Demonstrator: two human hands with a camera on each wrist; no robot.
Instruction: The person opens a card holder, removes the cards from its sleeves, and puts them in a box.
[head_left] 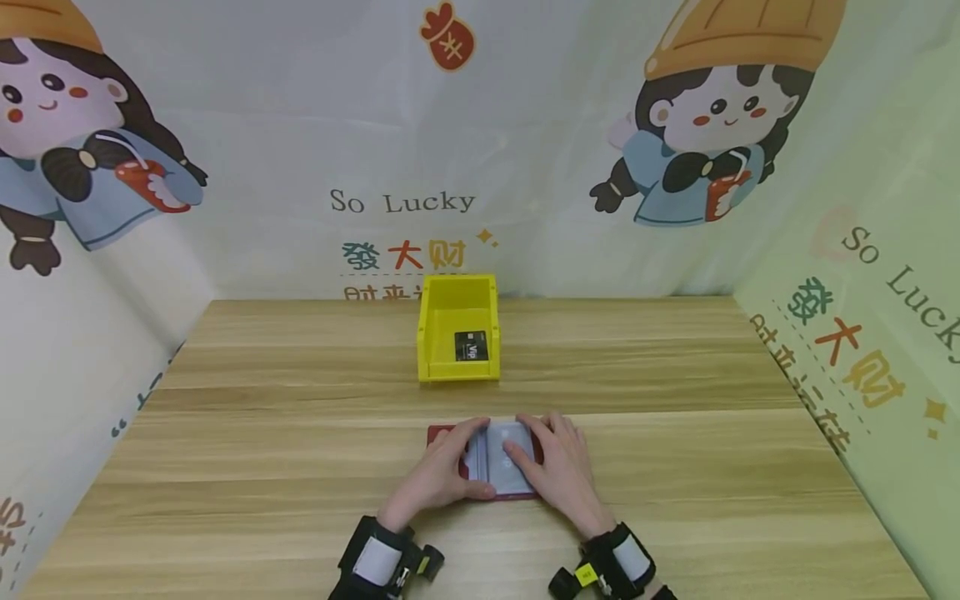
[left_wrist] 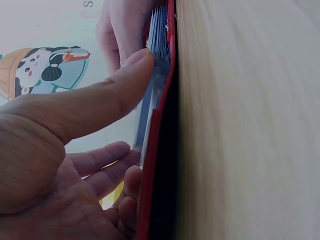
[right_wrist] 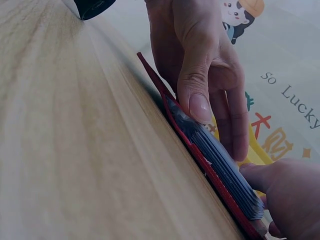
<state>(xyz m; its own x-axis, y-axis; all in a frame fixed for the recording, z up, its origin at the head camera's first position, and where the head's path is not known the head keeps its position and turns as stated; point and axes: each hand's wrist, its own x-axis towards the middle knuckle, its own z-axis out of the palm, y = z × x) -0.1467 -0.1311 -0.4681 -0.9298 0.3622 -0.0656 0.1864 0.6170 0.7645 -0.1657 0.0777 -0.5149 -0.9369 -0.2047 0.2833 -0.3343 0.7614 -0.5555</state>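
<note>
I am pressing my left hand (head_left: 438, 473) flat on the red card holder (head_left: 487, 461) lying open on the table (head_left: 262, 467); my right hand (head_left: 558, 471) is covering its right page, hiding most sleeves.

So I've got this red card holder (head_left: 448, 437) lying open and flat on the wooden table, right at 6 o'clock from the yellow bin. It's basically a thin red cover with a stack of clear, bluish plastic sleeves (head_left: 501, 457) inside. My left hand (head_left: 444, 472) rests on the 9 o'clock half, thumb pressing the sleeve edges, and my right hand (head_left: 558, 468) lies over the 3 o'clock half, fingers on the top sleeve. From the side the stack looks pretty thick against the cover.
</note>
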